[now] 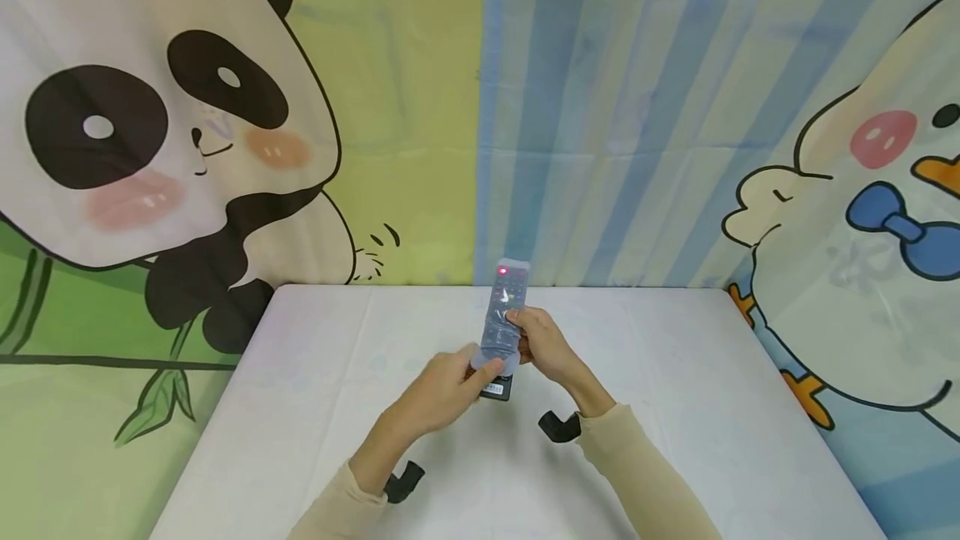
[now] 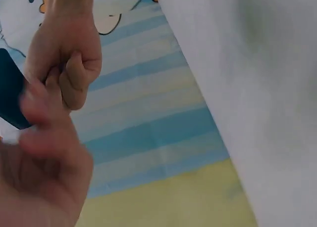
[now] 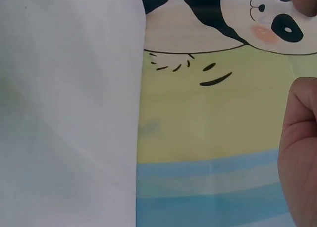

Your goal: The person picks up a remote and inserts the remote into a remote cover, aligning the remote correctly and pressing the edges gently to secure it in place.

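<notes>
Held up over the white table is a dark remote control in a clear bluish cover. Its black lower end sticks out below the cover, and a red light shows near the top. The left hand pinches the cover's flared lower edge, thumb on the front. Higher up, the right hand grips the covered remote from the right side, its thumb lying across the buttons. In the left wrist view the right hand has curled fingers, and the left hand is blurred. The right wrist view shows only part of the right hand.
Beneath both hands lies a white tabletop. A printed curtain with a panda and a duck hangs right behind its back edge. Black wrist mounts jut out from both sleeves.
</notes>
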Tool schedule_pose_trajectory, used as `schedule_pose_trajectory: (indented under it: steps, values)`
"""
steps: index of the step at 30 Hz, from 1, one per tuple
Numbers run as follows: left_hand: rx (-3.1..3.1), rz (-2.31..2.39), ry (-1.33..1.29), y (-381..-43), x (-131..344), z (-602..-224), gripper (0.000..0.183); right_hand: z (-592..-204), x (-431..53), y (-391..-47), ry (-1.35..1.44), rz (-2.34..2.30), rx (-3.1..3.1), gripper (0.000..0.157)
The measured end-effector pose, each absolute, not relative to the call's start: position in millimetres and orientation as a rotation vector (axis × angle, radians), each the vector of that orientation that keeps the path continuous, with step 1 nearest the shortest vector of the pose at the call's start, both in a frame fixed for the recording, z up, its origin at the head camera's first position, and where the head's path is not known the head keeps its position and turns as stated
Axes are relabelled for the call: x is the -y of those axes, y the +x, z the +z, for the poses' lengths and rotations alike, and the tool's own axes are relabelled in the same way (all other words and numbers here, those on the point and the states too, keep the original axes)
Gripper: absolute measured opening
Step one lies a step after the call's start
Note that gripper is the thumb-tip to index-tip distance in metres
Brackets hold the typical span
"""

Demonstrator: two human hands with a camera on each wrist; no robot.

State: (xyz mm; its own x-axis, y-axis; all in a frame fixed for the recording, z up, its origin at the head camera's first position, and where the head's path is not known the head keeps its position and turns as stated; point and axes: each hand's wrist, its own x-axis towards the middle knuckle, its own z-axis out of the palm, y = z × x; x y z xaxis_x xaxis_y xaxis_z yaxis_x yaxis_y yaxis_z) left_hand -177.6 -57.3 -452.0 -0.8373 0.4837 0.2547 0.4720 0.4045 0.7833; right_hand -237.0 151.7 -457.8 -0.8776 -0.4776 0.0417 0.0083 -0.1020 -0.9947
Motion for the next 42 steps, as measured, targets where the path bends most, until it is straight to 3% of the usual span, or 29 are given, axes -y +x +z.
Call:
schedule_pose_trajectory:
  steps: [4, 8, 13, 18, 24, 29, 32, 39, 42]
  values:
    - [-3.179, 1.275, 1.251, -178, 60, -441, 0.044, -458, -152, -241, -0.45, -2.123, -1.782, 0.032]
    - [-3.133, 1.197, 1.728, -179, 59, -434, 0.024, -459, -152, -244, -0.419, -2.158, -1.744, 0.03]
    - [-3.188, 0.948, 1.967, -174, 53, -432, 0.008, -460, -145, -243, -0.337, -2.234, -1.746, 0.032]
    - [-3.231, 0.822, 2.076, -167, 48, -434, 0.015, -463, -138, -247, -0.254, -2.375, -1.757, 0.031]
    - [-3.156, 1.124, 1.82, -167, 50, -447, 0.017, -463, -145, -247, -0.344, -2.22, -1.875, 0.039]
    - [-2.721, 1.707, 0.976, -171, 51, -461, 0.041, -458, -150, -242, -0.507, -2.061, -1.978, 0.051]
    - [-2.307, 1.809, 0.642, -172, 51, -464, 0.05, -456, -147, -239, -0.617, -2.019, -1.975, 0.053]
    - [-2.288, 1.836, 0.552, -167, 45, -470, 0.046, -438, -134, -225, -0.676, -1.964, -2.391, 0.036]
    - [-2.393, 1.851, 0.506, -165, 42, -472, 0.047, -422, -128, -217, -0.68, -1.919, -2.568, 0.037]
